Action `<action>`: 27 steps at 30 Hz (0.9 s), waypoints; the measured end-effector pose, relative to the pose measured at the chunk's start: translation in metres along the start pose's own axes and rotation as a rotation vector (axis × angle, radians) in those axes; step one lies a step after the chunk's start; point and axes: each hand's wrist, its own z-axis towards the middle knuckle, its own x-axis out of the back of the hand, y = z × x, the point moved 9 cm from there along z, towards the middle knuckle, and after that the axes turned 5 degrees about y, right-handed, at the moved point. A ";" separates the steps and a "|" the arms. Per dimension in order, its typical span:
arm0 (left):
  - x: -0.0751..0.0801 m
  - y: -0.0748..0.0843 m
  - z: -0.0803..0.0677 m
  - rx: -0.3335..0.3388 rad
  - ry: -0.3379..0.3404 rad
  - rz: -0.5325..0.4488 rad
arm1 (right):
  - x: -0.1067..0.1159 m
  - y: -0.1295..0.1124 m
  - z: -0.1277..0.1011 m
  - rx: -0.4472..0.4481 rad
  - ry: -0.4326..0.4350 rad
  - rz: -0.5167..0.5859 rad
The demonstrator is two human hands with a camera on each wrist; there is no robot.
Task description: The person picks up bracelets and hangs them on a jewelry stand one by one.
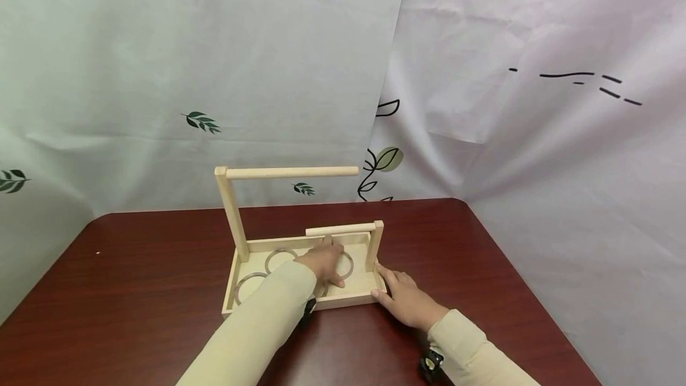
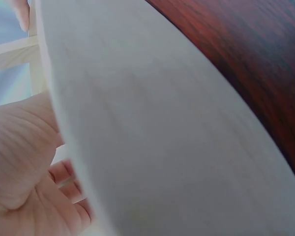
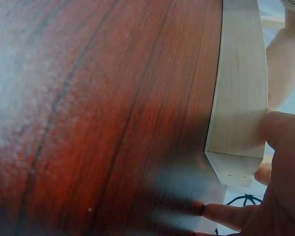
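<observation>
A pale wooden tray (image 1: 348, 301) lies on the table, with several clear rings flat inside. My left hand (image 1: 323, 260) reaches down into the tray, thumb and fingers spread beside the right-hand ring (image 1: 352, 265). In the left wrist view, the tray's front wall (image 2: 152, 128) hides part of the loosely bent fingers; whether they touch a ring is unclear. At the tray's front right corner rests my right hand (image 1: 407, 302). Its thumb touches the front wall (image 3: 241, 83), another finger lies by the end wall, and other fingers extend over the table.
A tall post (image 1: 231, 213) at the tray's left carries a long horizontal dowel (image 1: 292, 173). From a shorter post (image 1: 375, 246) at the right, a short dowel (image 1: 340, 229) points left. The dark red table (image 1: 134, 290) meets a patterned white cloth (image 1: 300, 76) behind.
</observation>
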 end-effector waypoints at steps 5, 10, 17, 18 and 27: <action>0.000 -0.001 0.001 0.014 0.002 -0.035 | 0.000 0.000 0.000 0.011 0.005 -0.001; 0.000 0.000 0.001 0.001 0.003 -0.055 | 0.000 0.001 0.000 0.008 0.004 -0.002; -0.001 0.000 0.001 -0.031 0.016 -0.082 | -0.002 0.001 0.000 0.008 0.001 -0.003; -0.001 0.000 0.001 -0.034 0.017 -0.086 | -0.002 0.001 0.000 0.011 0.002 -0.004; 0.003 -0.008 0.000 0.010 0.056 -0.154 | -0.003 0.002 0.001 0.013 -0.004 -0.008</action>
